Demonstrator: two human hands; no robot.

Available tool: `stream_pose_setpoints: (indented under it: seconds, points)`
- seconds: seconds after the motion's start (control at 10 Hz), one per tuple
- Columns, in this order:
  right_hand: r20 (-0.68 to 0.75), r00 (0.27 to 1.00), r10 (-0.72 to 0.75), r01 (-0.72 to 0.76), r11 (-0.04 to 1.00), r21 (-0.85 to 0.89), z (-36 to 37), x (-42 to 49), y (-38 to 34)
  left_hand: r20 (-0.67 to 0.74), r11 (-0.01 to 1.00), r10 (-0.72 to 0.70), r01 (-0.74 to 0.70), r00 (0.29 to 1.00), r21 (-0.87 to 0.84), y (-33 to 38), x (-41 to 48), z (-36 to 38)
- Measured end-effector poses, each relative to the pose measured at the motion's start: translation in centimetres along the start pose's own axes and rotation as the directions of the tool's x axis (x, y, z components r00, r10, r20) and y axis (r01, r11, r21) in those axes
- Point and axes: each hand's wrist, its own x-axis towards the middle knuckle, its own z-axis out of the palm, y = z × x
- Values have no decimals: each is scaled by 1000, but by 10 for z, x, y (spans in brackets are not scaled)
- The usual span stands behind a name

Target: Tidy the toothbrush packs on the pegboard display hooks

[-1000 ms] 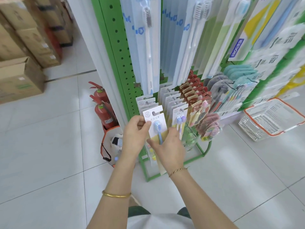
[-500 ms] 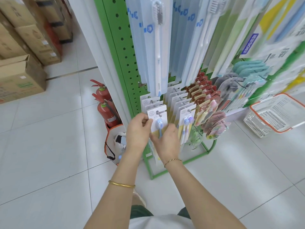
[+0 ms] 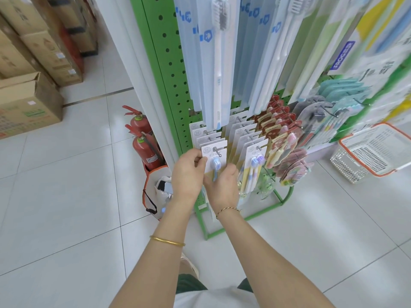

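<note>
Head view: I look down at a green pegboard (image 3: 171,63), with both hands at its lowest row on the left.
Left hand: my left hand (image 3: 189,172) pinches the left edge of the front pack (image 3: 214,158), thumb on the card's face.
Right hand: my right hand (image 3: 223,185) holds the same pack lower down on its right side. The fingers curl round the edge and the back of the hand faces me.
Pack: a white card with a blue brush head. Its hole sits on the hook (image 3: 217,151) near the tip, foremost of a line of like cards.
Beside: just to the right hangs another row (image 3: 251,152), with a purple-headed pair in front.
Above: tall packs (image 3: 219,63) hang over the cards behind mine.
Floor, left: two red extinguishers (image 3: 145,150) stand by the rack's post, with an orange-trimmed bag (image 3: 160,187) just in front of them.
Floor, right: a white basket (image 3: 375,150) with an orange rim lies well apart from my hands.
Far left: stacked cardboard boxes (image 3: 26,105).
</note>
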Motion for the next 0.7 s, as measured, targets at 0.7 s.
stream_pose_setpoints:
  seconds: [0.7]
  points:
    - [66,996,-63,59,996,62,-29,-11,6,-59,994,-104,101,993,-45,-8,-20,0]
